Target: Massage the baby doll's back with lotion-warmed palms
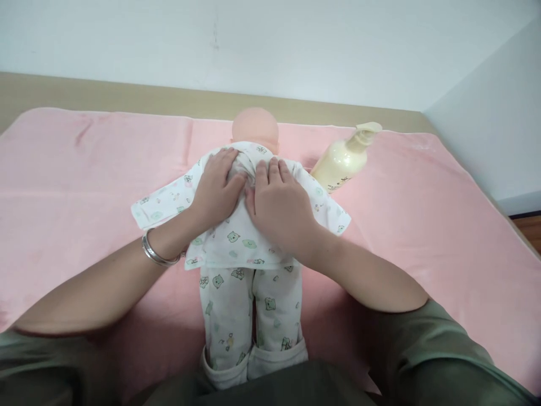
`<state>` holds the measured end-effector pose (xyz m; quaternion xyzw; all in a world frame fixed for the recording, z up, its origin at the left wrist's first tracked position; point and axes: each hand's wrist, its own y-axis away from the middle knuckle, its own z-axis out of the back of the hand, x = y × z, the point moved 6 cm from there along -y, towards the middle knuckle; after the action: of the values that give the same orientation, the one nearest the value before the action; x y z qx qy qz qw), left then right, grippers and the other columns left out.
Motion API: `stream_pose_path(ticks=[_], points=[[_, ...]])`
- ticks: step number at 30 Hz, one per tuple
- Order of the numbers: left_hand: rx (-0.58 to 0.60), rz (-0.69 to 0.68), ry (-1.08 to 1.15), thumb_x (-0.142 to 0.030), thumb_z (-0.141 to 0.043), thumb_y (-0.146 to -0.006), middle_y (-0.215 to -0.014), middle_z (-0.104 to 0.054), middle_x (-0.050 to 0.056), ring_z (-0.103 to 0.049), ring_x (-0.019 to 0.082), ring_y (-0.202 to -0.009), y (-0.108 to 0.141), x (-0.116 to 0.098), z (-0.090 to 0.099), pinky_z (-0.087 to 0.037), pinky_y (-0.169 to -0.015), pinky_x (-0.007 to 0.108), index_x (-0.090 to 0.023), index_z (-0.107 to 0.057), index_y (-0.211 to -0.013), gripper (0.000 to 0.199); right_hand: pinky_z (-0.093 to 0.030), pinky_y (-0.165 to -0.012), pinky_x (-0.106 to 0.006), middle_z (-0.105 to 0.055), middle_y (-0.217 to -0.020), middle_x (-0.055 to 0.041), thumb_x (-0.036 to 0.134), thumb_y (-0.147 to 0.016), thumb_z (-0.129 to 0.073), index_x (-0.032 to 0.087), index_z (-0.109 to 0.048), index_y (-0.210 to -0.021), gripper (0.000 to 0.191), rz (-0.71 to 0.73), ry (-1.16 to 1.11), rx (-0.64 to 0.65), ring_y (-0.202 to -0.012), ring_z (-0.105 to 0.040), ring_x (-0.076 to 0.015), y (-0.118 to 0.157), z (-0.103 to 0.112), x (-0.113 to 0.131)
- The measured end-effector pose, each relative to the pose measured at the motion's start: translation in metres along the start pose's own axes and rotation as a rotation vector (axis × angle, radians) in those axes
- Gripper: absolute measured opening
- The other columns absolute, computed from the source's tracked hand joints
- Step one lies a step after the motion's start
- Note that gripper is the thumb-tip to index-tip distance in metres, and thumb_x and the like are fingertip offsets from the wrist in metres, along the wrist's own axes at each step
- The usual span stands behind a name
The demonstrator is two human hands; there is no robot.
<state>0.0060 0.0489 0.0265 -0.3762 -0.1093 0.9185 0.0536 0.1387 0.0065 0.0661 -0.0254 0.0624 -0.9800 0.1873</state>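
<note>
A baby doll lies on a pink cloth (101, 163), its bare head (255, 125) at the far end and no face showing. It wears a white shirt (236, 242) with small green animal prints and matching trousers (230, 304). My left hand (217, 189) rests on the upper left of the shirt, fingers extended. My right hand (281, 206) lies flat on the shirt's upper right, close beside the left one. Cloth is bunched between the two hands. Neither hand holds anything visible.
A cream pump bottle (342, 160) lies tilted on the cloth, right of the doll's shoulder, near the right sleeve. Beyond the cloth runs the wooden table edge (169, 97), against a white wall (270, 45).
</note>
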Motion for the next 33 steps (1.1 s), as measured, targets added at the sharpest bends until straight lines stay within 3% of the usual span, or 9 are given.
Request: stream_pose_path(ticks=[5, 8, 11, 17, 22, 28, 33], points=[[-0.010, -0.043, -0.047, -0.035, -0.040, -0.099, -0.164, -0.052, 0.016, -0.042, 0.031, -0.159, 0.011, -0.010, 0.000, -0.029, -0.138, 0.053, -0.013, -0.054, -0.153, 0.060, -0.033, -0.134, -0.051, -0.042, -0.166, -0.0296, 0.033, -0.111, -0.040, -0.004, -0.040, -0.162, 0.063, 0.024, -0.120, 0.030, -0.161, -0.037, -0.0402, -0.011, 0.000, -0.007], [0.002, -0.143, -0.107, -0.034, -0.036, -0.101, -0.166, -0.049, 0.020, -0.038, 0.034, -0.162, 0.026, -0.025, -0.001, -0.027, -0.138, 0.057, -0.005, -0.053, -0.153, 0.061, -0.034, -0.135, -0.048, -0.043, -0.167, -0.0265, 0.026, -0.110, -0.038, -0.004, -0.043, -0.160, 0.059, 0.017, -0.211, 0.062, -0.161, -0.037, -0.0356, -0.029, -0.001, -0.023], [0.004, -0.217, -0.108, -0.031, -0.039, -0.100, -0.164, -0.052, 0.018, -0.039, 0.033, -0.162, 0.032, -0.033, 0.000, -0.028, -0.138, 0.056, -0.007, -0.056, -0.150, 0.059, -0.037, -0.133, -0.049, -0.046, -0.165, -0.0255, 0.027, -0.111, -0.033, -0.005, -0.047, -0.157, 0.058, -0.003, -0.268, 0.054, -0.161, -0.038, -0.0347, -0.041, -0.002, -0.034], [0.020, -0.075, -0.014, -0.040, -0.043, -0.101, -0.166, -0.051, 0.014, -0.038, 0.032, -0.162, 0.009, -0.009, -0.001, -0.026, -0.139, 0.057, -0.016, -0.057, -0.152, 0.059, -0.034, -0.134, -0.054, -0.042, -0.166, -0.0303, 0.030, -0.112, -0.034, -0.009, -0.040, -0.160, 0.062, -0.012, -0.144, 0.017, -0.159, -0.040, -0.0400, -0.022, -0.003, -0.016], [0.011, -0.038, 0.003, -0.046, -0.037, -0.104, -0.166, -0.050, 0.016, -0.039, 0.032, -0.162, -0.002, 0.001, -0.004, -0.025, -0.138, 0.057, -0.014, -0.055, -0.154, 0.062, -0.039, -0.130, -0.057, -0.046, -0.162, -0.0315, 0.024, -0.110, -0.037, -0.006, -0.046, -0.158, 0.057, 0.050, -0.040, -0.045, -0.156, -0.044, -0.0425, 0.002, 0.000, 0.004], [0.003, -0.087, -0.087, -0.043, -0.033, -0.104, -0.162, -0.053, 0.021, -0.043, 0.034, -0.159, 0.009, -0.012, -0.001, -0.029, -0.137, 0.055, -0.006, -0.056, -0.151, 0.063, -0.030, -0.137, -0.050, -0.041, -0.169, -0.0252, 0.030, -0.110, -0.038, -0.004, -0.041, -0.161, 0.062, 0.021, -0.173, 0.025, -0.162, -0.036, -0.0356, -0.022, -0.002, -0.015], [-0.019, -0.167, -0.177, -0.041, -0.035, -0.105, -0.154, -0.063, 0.018, -0.052, 0.033, -0.153, 0.023, -0.031, 0.006, -0.037, -0.134, 0.056, -0.011, -0.064, -0.141, 0.055, -0.022, -0.139, -0.056, -0.034, -0.172, -0.0254, 0.036, -0.109, -0.040, -0.005, -0.036, -0.164, 0.069, -0.079, -0.256, 0.065, -0.165, -0.029, -0.0366, -0.040, -0.009, -0.034]])
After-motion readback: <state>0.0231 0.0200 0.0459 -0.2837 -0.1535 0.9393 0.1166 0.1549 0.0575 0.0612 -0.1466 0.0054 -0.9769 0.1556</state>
